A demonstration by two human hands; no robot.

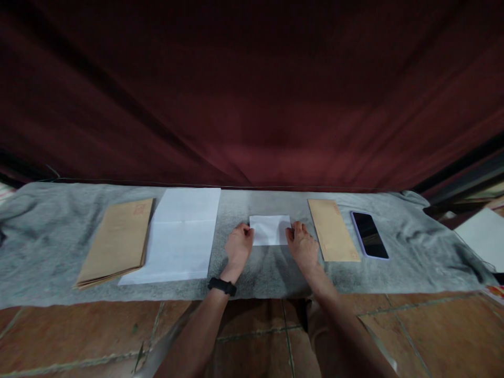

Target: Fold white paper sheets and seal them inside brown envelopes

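Observation:
A small folded sheet of white paper [271,230] lies on the grey cloth between my hands. My left hand [240,242] grips its left edge with curled fingers, thumb on the paper. At the right edge, my right hand [302,244] holds the paper the same way, its fingers bent in. Just right of that hand rests a single brown envelope [333,231] with red print at its ends. To the left of my left hand are larger white sheets [183,236] with a crease across them.
A stack of brown envelopes [116,239] overlaps the white sheets at the left. A phone [370,235] in a light purple case lies at the right. The grey cloth [421,252] covers the narrow surface, with a dark red curtain [252,105] behind and floor tiles [98,336] below.

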